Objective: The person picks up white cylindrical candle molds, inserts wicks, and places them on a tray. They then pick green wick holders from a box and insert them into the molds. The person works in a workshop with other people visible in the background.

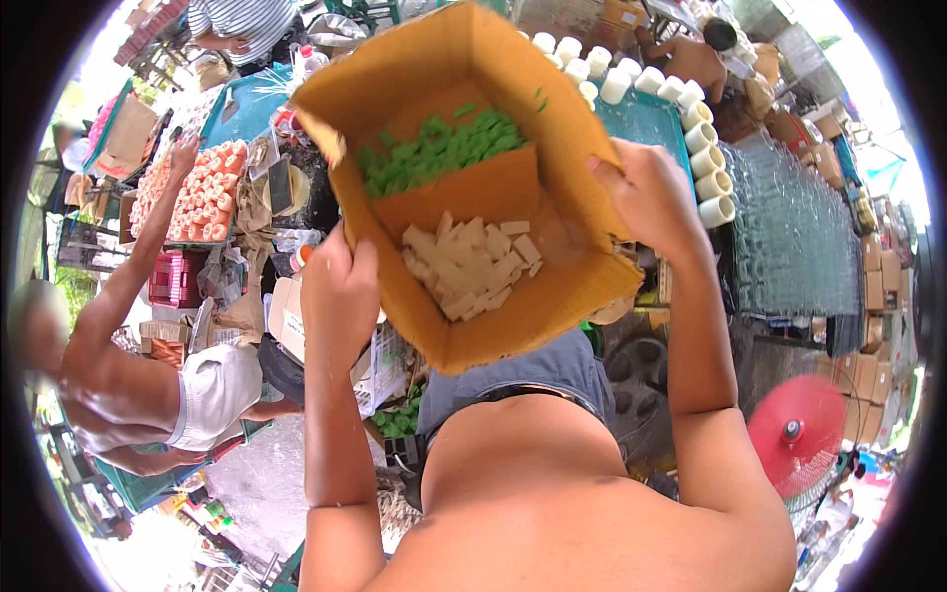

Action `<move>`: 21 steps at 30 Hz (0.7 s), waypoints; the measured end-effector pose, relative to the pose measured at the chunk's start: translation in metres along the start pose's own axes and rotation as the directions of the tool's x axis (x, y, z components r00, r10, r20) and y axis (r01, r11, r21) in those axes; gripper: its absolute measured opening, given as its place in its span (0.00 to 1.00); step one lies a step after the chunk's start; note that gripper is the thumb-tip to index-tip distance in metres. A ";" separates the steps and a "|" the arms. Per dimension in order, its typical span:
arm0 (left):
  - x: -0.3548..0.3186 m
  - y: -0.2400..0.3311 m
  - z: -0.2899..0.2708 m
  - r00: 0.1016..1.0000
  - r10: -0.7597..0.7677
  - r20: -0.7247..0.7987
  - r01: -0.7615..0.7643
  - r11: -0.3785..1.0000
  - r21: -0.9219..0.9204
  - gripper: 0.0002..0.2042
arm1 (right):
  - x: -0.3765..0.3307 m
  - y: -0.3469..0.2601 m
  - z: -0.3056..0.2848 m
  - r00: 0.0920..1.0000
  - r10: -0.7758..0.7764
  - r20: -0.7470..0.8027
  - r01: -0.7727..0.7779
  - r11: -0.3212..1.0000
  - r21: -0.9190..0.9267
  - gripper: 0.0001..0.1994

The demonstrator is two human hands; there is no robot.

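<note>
Both my hands hold up an open cardboard box (582, 212), tilted so that its inside shows. My left hand (340, 281) grips its left edge, fingers hidden behind the wall. At the right edge, my right hand (646, 192) has its thumb over the rim. A cardboard divider (464, 183) splits the inside in two. Many small green pieces (444, 148) lie in the far part. In the near part is a heap of small off-white blocks (469, 261). The box's rim is torn in places.
White cylinders (705, 158) line the teal table (631, 123) behind the box. Rows of clear glass (789, 227) stand at right, above a red fan (797, 434). At left, a co-worker (128, 385) reaches toward pink-orange cups (212, 192). A pink crate (176, 278) sits below them.
</note>
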State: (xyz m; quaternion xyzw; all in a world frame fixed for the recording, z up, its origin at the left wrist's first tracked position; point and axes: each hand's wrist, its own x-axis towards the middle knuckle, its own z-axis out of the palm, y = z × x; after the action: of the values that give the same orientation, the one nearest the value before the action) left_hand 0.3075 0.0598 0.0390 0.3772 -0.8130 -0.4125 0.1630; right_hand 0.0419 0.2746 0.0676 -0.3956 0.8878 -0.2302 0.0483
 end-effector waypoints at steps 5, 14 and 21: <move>-0.080 -0.055 0.018 0.974 -0.189 0.121 0.193 0.981 -0.015 0.16 | -0.047 -0.012 0.027 0.981 0.035 0.192 -0.015 0.995 -0.102 0.13; -0.160 -0.165 0.135 0.888 -0.356 0.291 0.438 0.848 -0.299 0.12 | -0.088 0.055 0.127 0.919 -0.195 0.343 0.218 0.975 -0.031 0.09; -0.176 -0.257 0.246 0.716 -0.554 0.425 0.595 0.803 0.042 0.16 | -0.096 0.136 0.252 0.838 -0.130 0.530 0.189 0.980 -0.057 0.05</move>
State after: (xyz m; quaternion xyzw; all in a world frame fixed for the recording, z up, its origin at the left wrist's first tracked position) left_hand 0.4051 0.2299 -0.3065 0.5054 -0.6497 -0.5522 -0.1324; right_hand 0.0823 0.3296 -0.2260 -0.5178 0.8159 -0.0692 0.2476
